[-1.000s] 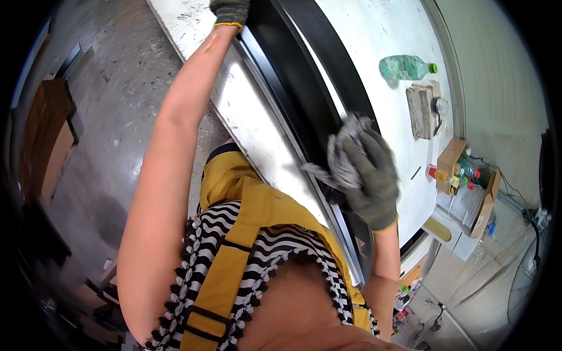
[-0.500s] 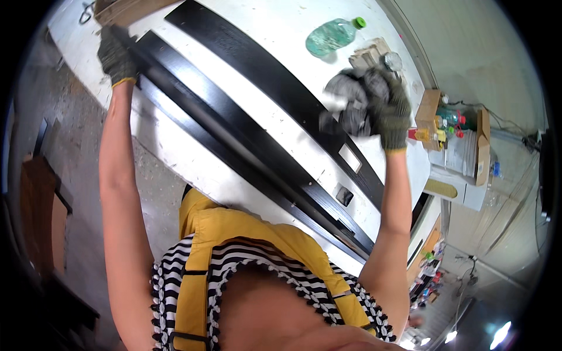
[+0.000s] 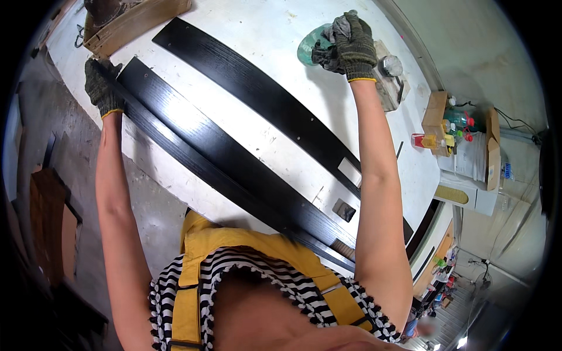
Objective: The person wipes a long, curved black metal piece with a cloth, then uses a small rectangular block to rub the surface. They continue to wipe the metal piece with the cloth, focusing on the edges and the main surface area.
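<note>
My left hand (image 3: 104,88), in a dark knitted glove with a yellow cuff, grips the far left end of a long black board (image 3: 193,157). This nearest board is tilted up along its edge. Beside it a second black board (image 3: 175,99) lies flat with its face up. A third black board (image 3: 234,69) with a rectangular cutout lies farther off. At the far side, my gloved right hand (image 3: 357,47) is closed around a crumpled dark grey rag (image 3: 328,57). Rag and hand overlap a green plastic bottle (image 3: 308,47), whose neck and cap are hidden.
The boards lie on a white table (image 3: 281,149). A wooden box (image 3: 134,26) stands at its far left corner. Right of my right hand is a worn block (image 3: 386,88) with a small round jar (image 3: 391,65). Bottles stand in a cardboard box (image 3: 434,114) at the right.
My right hand has moved away and left with the rag, over the bottle. My left hand has come slightly nearer with the board end, and the nearest board has shifted.
</note>
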### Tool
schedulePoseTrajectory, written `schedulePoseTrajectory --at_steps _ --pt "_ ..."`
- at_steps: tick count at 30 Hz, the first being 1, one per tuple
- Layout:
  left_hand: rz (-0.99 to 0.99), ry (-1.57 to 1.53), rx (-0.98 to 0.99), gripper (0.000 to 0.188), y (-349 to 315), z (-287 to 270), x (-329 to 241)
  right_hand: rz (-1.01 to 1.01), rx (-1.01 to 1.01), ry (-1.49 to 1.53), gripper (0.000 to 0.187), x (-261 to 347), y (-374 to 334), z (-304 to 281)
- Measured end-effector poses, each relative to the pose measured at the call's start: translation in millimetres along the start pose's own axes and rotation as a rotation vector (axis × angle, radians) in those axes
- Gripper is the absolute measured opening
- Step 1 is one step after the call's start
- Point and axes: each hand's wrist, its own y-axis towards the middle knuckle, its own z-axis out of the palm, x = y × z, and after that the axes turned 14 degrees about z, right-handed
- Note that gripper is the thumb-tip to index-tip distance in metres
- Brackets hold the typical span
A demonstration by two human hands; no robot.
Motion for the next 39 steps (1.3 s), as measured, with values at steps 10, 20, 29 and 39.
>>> schedulePoseTrajectory --at_steps 10,20,29,39 --pt "-0.446 -0.606 -0.388 0.037 10.3 31.1 -90.5 0.315 -0.081 0.327 0.052 -5.0 -17.4 5.2" --pt "-0.35 -0.486 -0.34 0.036 8.2 18.3 -84.5 0.769 -0.417 1.247 0.044 -44.5 -71.0 -4.0" --pt "-0.373 -0.602 -0.34 0.035 8.9 24.6 -85.8 0.847 0.557 0.245 0.042 -84.3 -111.7 3.1" --pt "-0.237 -0.354 -0.319 0.038 5.1 28.0 -84.9 0.657 -0.283 0.908 0.033 -95.5 -76.4 18.9"
